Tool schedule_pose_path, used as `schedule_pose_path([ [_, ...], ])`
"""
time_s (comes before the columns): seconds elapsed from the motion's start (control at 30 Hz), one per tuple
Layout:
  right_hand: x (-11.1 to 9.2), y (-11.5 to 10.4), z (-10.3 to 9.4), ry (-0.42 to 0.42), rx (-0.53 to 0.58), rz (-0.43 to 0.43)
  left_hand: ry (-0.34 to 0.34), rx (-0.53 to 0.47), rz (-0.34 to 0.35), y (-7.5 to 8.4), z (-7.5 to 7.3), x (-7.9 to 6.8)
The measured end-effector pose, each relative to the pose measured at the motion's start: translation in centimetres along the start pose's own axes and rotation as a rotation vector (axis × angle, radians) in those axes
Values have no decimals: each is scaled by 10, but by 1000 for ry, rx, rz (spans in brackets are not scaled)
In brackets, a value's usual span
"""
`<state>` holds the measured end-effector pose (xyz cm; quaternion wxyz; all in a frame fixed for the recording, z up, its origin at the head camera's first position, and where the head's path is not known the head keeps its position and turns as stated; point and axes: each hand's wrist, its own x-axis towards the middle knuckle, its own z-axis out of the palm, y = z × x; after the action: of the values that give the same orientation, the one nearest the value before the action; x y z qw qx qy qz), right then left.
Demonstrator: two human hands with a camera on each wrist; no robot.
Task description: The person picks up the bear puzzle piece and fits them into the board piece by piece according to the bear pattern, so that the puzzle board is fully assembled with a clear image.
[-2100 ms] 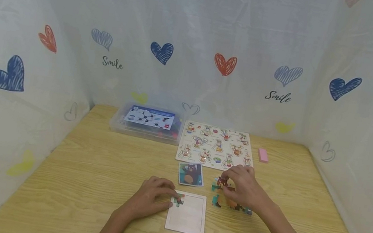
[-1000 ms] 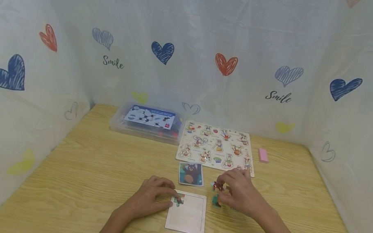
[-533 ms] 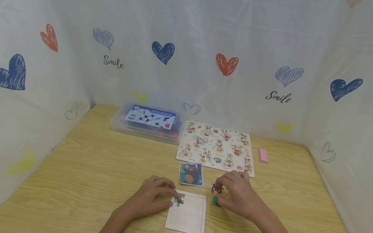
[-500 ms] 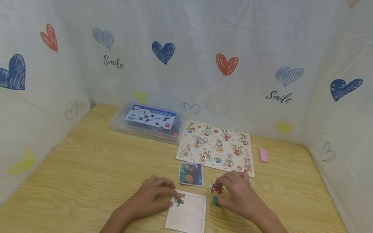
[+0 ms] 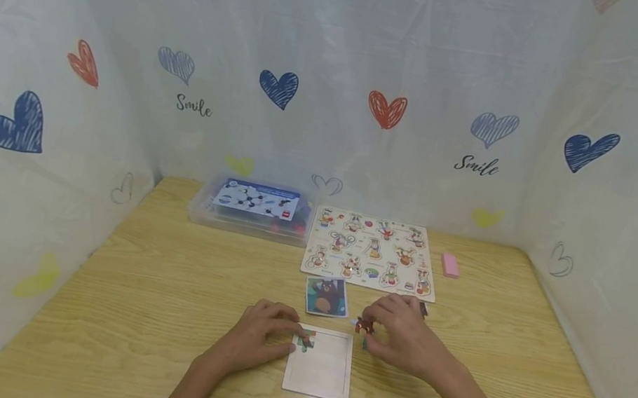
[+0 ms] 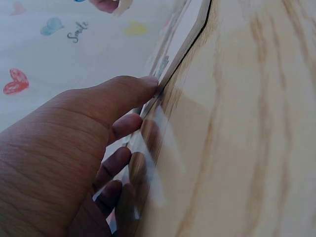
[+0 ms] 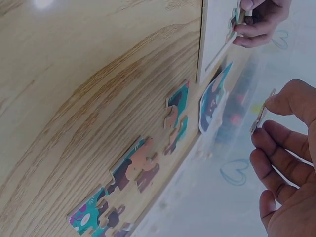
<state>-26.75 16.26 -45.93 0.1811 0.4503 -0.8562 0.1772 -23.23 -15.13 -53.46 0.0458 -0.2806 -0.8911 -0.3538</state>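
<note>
My right hand (image 5: 406, 337) pinches a jigsaw piece with a reddish-brown bear face (image 5: 363, 326) between thumb and fingers. In the right wrist view that piece (image 7: 260, 116) is seen edge-on, raised off the table. Several loose jigsaw pieces (image 7: 136, 165) lie below the hand; in the head view the hand hides most of them. My left hand (image 5: 259, 336) rests at the left edge of a pale square puzzle tray (image 5: 319, 378). Its index finger touches green-and-brown jigsaw pieces (image 5: 311, 334) in the tray's upper left corner. The left wrist view has the thumb (image 6: 131, 91) against the tray's edge.
A bear picture card (image 5: 328, 297) lies just beyond the tray. Farther back are a white board with animal figures (image 5: 372, 251), a clear plastic box (image 5: 251, 222) and a pink block (image 5: 450, 265). Heart-printed sheeting (image 5: 338, 88) encloses the table's back and sides.
Over the last two seconds my right hand has shifted slightly left and nearer with the bear-face piece, from the pile toward the tray. My left hand has stayed still.
</note>
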Motion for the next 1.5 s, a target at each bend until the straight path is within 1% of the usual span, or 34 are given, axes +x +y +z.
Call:
schedule_pose_path([
  [0.27,1,-3,4,13,-15,-33,5,0,-1,-1,1,0],
  [0.37,2,-6,5,14,-14,-42,6,5,-11,-1,1,0],
  [0.5,1,-8,6,10,-11,-38,3,6,-23,0,0,0],
  [0.7,0,-11,9,-14,-11,-17,7,26,6,0,0,1],
  [0.8,0,-12,10,-23,-10,-20,5,32,12,-1,0,1],
  [1.07,-1,-15,15,-19,2,-47,0,14,-18,1,0,1],
  [1.33,-1,-20,18,-37,19,-28,5,37,8,0,0,0],
  [1.5,-1,-23,20,-50,25,-31,24,59,39,-1,1,0],
])
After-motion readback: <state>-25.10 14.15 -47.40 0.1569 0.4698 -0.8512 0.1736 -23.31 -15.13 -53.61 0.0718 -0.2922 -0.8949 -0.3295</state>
